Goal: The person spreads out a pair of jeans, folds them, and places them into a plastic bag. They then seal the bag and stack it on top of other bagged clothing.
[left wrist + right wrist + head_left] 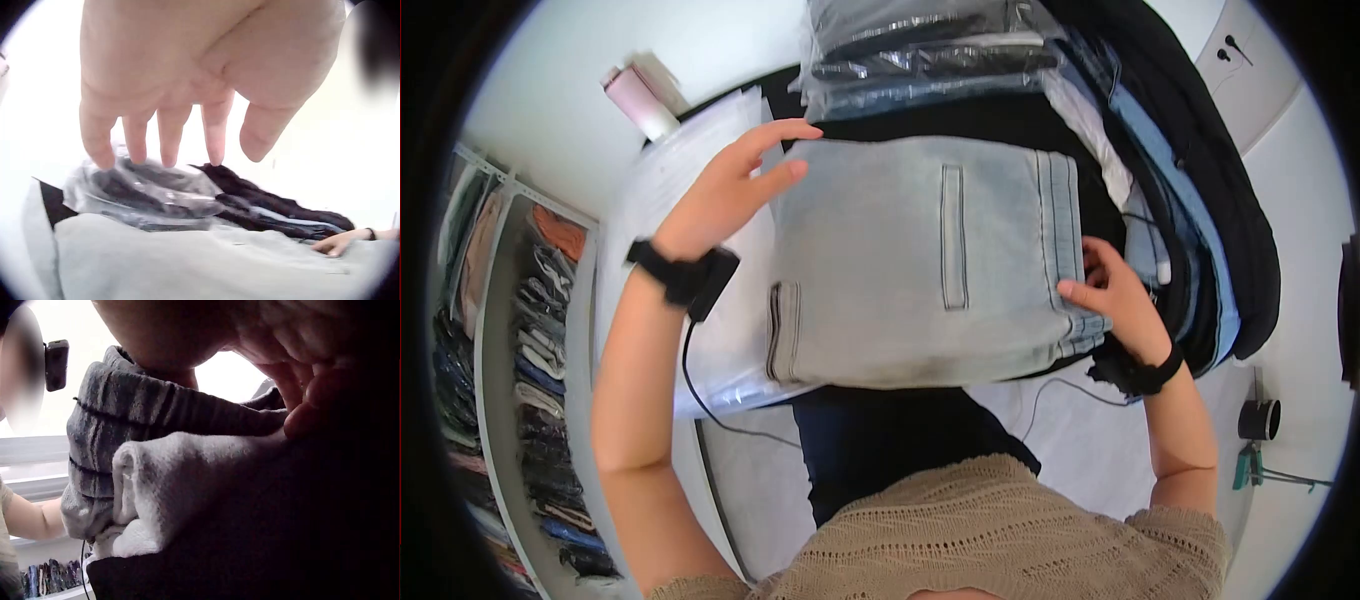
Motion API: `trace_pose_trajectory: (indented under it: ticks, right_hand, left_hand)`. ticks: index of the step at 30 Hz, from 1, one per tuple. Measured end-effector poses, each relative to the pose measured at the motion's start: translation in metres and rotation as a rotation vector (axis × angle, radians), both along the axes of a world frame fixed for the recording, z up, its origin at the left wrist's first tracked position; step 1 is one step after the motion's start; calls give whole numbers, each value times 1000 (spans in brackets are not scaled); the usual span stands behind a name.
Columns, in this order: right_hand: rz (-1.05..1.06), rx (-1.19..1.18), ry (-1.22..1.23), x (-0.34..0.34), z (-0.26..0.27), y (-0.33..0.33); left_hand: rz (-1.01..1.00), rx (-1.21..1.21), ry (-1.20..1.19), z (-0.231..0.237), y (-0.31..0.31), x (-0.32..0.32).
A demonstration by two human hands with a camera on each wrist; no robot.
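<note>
Light-blue denim jeans (870,250) lie folded into a rectangle in front of me, with the elastic waistband (1061,220) on the right and a stitched pocket welt across the middle. My left hand (720,195) is over the upper left corner, fingers straight and spread, nothing in its grasp; the left wrist view shows its palm and separated fingers. At the waistband's lower right end my right hand (1125,305) grips the edge, thumb on top and fingers curled at the side. In the right wrist view the gathered waistband (125,400) and its pale inside show below that hand.
Clear plastic bags (710,200) lie under the left arm. Bagged folded clothes (930,60) are stacked behind the jeans, and dark and blue garments (1190,200) pile up at the right. A pink bottle (640,100) stands at the back left; shelves of clothes (540,350) line the left.
</note>
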State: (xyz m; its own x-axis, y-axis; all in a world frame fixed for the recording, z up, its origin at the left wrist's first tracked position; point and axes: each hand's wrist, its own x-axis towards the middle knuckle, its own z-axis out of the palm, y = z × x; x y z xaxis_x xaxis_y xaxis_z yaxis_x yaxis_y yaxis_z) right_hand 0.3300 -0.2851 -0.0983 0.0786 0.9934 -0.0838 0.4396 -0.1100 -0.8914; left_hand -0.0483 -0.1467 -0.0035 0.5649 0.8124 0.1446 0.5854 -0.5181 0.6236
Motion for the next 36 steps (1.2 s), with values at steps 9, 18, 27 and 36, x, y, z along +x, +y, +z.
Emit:
trace_pose_trajectory:
  ticks: [9, 18, 27, 36]
  right_hand:
    - [-13, -62, 76, -11, 18, -7]
    - [48, -416, 484, -25, 45, 8]
    - [171, -17, 307, -41, 90, 6]
    - [594, 496, -365, -37, 203, 42]
  left_hand:
    - [-264, 271, 562, -47, -159, 10]
    - [440, -516, -419, -63, -121, -21]
    - [258, -1113, -942, -47, -118, -8]
    - [-176, -948, -1014, -57, -234, 69]
